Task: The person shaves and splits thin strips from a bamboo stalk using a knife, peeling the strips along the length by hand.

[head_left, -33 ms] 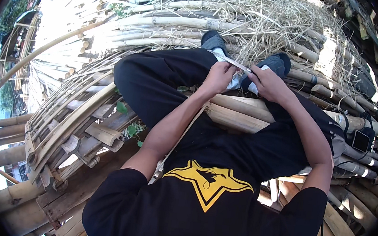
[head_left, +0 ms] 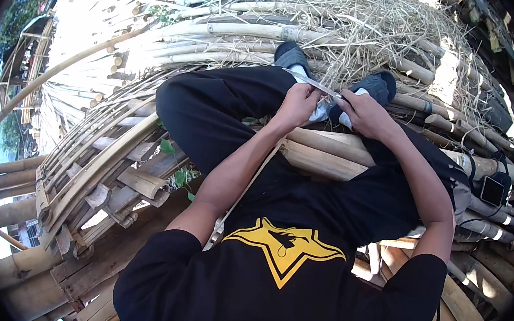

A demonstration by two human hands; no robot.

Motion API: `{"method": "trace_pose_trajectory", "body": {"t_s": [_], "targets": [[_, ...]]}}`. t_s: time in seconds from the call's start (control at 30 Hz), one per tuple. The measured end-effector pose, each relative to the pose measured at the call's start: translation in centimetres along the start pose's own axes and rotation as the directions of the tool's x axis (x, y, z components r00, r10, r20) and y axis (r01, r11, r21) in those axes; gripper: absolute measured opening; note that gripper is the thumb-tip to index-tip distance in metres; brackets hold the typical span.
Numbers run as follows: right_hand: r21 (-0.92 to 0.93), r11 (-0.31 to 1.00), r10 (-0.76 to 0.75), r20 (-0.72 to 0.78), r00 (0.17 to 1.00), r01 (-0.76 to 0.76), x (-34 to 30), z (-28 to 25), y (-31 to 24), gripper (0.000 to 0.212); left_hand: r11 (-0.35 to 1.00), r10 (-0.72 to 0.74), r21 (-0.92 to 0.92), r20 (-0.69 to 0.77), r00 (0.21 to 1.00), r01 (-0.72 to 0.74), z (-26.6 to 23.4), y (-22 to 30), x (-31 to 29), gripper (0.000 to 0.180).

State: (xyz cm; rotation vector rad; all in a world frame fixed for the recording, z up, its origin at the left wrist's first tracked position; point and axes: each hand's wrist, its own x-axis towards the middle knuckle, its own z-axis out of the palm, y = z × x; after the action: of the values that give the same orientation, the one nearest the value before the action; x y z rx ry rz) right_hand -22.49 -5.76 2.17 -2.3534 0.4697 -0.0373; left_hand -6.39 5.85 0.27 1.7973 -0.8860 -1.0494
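Observation:
My right hand (head_left: 365, 114) is closed around the handle end of a knife (head_left: 305, 78), whose long pale blade points up and to the left, past my other hand. The left hand (head_left: 301, 106) pinches with thumb and fingers right beside the blade. A thin bamboo strip (head_left: 260, 171) runs from near my left elbow up toward that hand, and its upper end is hidden in the grip. Both hands are close together above my crossed feet, which wear dark sandals (head_left: 372, 88) over pale socks.
I sit on piled bamboo poles (head_left: 325, 158). Dry straw shavings (head_left: 368, 29) cover the poles beyond my feet. Split bamboo pieces (head_left: 143, 180) lie at the left, and a long curved pole (head_left: 54, 82) arches there. A phone-like device (head_left: 491, 190) rests at the right.

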Motion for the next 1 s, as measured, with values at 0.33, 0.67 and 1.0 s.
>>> {"method": "trace_pose_trajectory", "body": {"t_s": [0.33, 0.67, 1.0], "targets": [[-0.118, 0.993, 0.028, -0.015, 1.000, -0.029, -0.2, 0.2, -0.3, 0.029, 0.878, -0.141, -0.426, 0.209, 0.968, 0.220, -0.3, 0.7, -0.6, 0.019], [-0.183, 0.981, 0.066, -0.025, 0.997, -0.070, 1.0, -0.5, 1.2, 0.028, 0.953, -0.072, -0.286, 0.112, 0.991, 0.102, -0.3, -0.1, -0.6, 0.020], [-0.208, 0.908, 0.304, -0.269, 0.914, -0.363, 2.2, -3.8, 9.6, 0.034, 0.985, -0.085, -0.138, 0.110, 0.990, 0.099, -0.1, -0.1, -1.3, 0.024]]}}
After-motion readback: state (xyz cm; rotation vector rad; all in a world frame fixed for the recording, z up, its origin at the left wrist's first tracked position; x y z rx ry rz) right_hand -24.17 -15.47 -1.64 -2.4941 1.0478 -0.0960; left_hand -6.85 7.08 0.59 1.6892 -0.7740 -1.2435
